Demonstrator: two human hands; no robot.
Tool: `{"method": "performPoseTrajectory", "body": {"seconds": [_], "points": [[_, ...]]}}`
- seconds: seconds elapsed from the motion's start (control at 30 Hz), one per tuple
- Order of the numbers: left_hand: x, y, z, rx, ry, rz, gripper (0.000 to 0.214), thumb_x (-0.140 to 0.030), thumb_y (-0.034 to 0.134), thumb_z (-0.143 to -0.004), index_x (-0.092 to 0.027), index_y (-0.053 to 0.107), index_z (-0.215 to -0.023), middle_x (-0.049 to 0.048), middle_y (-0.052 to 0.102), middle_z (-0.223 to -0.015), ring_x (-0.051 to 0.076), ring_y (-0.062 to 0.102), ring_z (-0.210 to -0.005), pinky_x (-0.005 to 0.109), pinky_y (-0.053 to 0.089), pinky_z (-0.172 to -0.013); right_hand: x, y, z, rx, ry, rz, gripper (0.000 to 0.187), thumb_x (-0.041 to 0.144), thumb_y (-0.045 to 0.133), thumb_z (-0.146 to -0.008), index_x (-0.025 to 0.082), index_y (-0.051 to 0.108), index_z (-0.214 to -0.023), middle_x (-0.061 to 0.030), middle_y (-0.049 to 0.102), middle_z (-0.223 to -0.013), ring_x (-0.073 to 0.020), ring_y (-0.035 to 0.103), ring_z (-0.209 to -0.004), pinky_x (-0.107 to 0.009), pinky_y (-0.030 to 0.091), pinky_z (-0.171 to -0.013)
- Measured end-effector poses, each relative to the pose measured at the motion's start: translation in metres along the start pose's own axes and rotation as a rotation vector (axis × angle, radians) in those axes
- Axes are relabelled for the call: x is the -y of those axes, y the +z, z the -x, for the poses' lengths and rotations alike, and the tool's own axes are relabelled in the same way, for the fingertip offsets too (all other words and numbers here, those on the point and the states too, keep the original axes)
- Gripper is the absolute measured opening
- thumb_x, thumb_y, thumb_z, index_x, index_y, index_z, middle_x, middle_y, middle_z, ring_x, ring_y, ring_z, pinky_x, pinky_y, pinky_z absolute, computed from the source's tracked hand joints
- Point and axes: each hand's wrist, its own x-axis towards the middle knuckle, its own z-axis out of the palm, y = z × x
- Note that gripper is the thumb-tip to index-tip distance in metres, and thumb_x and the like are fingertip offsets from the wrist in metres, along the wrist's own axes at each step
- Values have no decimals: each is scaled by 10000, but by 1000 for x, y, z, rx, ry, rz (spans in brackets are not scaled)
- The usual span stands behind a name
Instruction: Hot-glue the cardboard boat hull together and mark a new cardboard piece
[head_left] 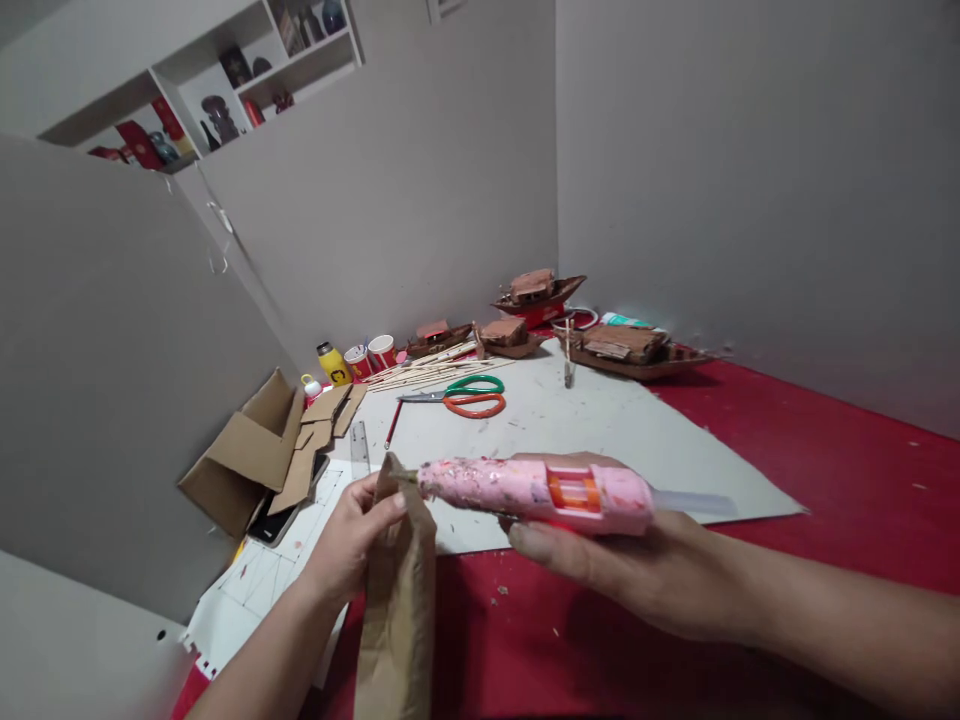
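My right hand (622, 570) is closed around a pink glue gun (480, 487), its body smeared with old marks. A clear glue stick (694, 502) juts from the gun's rear end, and an orange part shows in the window on its side. Between the thumb and fingers of my left hand (356, 530) is the top end of a long folded brown cardboard piece (397, 610), which hangs toward me. The gun's nozzle meets or nearly meets that top end, close to my left thumb; whether it touches, I cannot tell.
Green-and-orange-handled scissors (472, 397), a pencil (392, 424) and a ruler (360, 448) lie ahead on a pale board (720, 480). Several model boats (622, 350) stand at the back. An open cardboard box (247, 455), a phone (276, 522) and a yellow bottle (334, 364) are leftward.
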Motion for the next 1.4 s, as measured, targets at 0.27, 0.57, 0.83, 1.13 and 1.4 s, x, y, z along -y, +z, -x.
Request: {"method": "performPoseTrajectory", "body": {"seconds": [0.27,0.57,0.83,1.13,1.4], "points": [[2,2,-9,-282,215,-607,180,-324,585,-860,-162,663,-856,23,680,-833,171,584,-792,247,449,-721,-29,29,14,-170,38,455,190,305,536,-927,191,559,-776,-8,570,-676,-128,523,-568,-256,412,-533],[2,7,-4,-253,207,-631,161,-285,547,-858,-168,643,-804,-3,655,-783,153,562,-752,235,426,-682,-47,48,10,-126,-57,611,120,256,545,-892,181,518,-802,-16,556,-720,-135,482,-602,-265,331,-547],[-1,11,-3,-207,102,-464,199,-335,610,-811,-157,628,-725,-28,599,-679,109,483,-609,211,395,-577,-53,52,8,-136,-54,685,71,213,558,-850,179,515,-804,-13,556,-722,-138,480,-601,-272,319,-553],[-2,12,-3,-184,23,-327,243,-375,687,-782,-146,709,-864,4,675,-717,143,572,-666,218,456,-626,-48,56,5,-84,-12,731,101,254,524,-857,186,496,-786,-26,578,-717,-147,503,-603,-277,311,-555],[0,10,-3,-190,18,-351,246,-380,680,-808,-151,712,-892,4,683,-740,135,571,-683,203,453,-632,-49,55,6,-97,-11,774,160,298,519,-875,184,494,-764,-19,567,-690,-141,477,-570,-288,283,-538]]}}
